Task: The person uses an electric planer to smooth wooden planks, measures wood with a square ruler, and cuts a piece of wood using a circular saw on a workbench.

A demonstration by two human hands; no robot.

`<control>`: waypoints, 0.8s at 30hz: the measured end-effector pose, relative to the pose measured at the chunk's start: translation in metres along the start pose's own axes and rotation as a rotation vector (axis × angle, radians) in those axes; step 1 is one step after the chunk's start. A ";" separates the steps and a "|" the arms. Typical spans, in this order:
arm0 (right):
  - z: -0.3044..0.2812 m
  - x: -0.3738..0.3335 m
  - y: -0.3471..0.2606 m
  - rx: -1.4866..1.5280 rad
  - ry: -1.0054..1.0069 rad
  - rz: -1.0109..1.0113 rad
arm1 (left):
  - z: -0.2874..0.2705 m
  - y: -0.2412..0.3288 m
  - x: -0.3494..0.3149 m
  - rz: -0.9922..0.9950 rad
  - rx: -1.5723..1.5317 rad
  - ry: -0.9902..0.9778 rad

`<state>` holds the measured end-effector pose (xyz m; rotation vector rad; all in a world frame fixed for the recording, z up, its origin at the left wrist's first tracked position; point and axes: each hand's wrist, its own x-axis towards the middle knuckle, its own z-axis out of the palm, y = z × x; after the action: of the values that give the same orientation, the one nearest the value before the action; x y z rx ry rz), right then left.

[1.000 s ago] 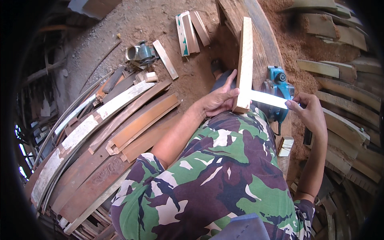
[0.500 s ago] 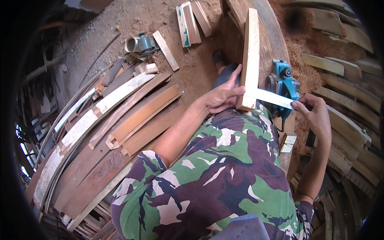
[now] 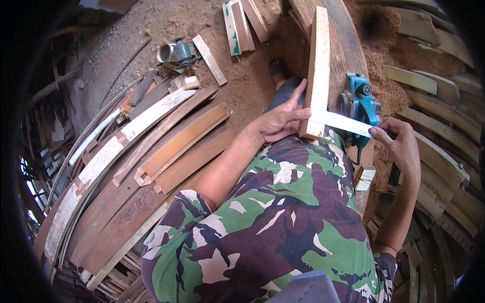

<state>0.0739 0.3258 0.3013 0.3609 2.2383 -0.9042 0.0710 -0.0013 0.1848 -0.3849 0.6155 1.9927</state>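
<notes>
My left hand (image 3: 282,121) is closed around the lower end of a long, pale wooden beam (image 3: 318,65), its thumb on the near face and one finger stretched along the side. That lower end rests at my lap, while the far end points away from me. Between the thumb and fingers of my right hand (image 3: 399,140) is the outer end of a flat white ruler (image 3: 348,123). The ruler lies across the beam's lower end and sticks out to the right, roughly square to it. Just beyond the ruler, a blue electric planer (image 3: 365,103) sits on the wooden bench (image 3: 345,48).
Long boards (image 3: 136,121) are stacked on my left. Another power tool (image 3: 178,52) lies on the dirt floor near loose wood strips (image 3: 237,30). Sawdust (image 3: 376,40) and curved timber pieces (image 3: 444,121) cover the right side. A small wood block (image 3: 365,178) lies beside my right forearm.
The view has shifted very slightly. Both hands keep the same grips, and the beam and ruler hold their positions against each other.
</notes>
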 end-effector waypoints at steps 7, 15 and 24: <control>0.001 0.003 -0.001 0.010 0.011 -0.006 | 0.004 0.002 -0.002 -0.004 -0.080 -0.050; 0.000 0.003 -0.005 0.022 0.013 -0.011 | 0.005 0.002 -0.003 -0.002 -0.058 -0.054; -0.001 0.002 -0.007 -0.013 0.015 -0.001 | 0.007 0.004 -0.003 -0.014 -0.060 -0.084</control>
<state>0.0689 0.3211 0.3041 0.3618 2.2569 -0.8890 0.0688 -0.0012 0.1931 -0.3388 0.4995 2.0069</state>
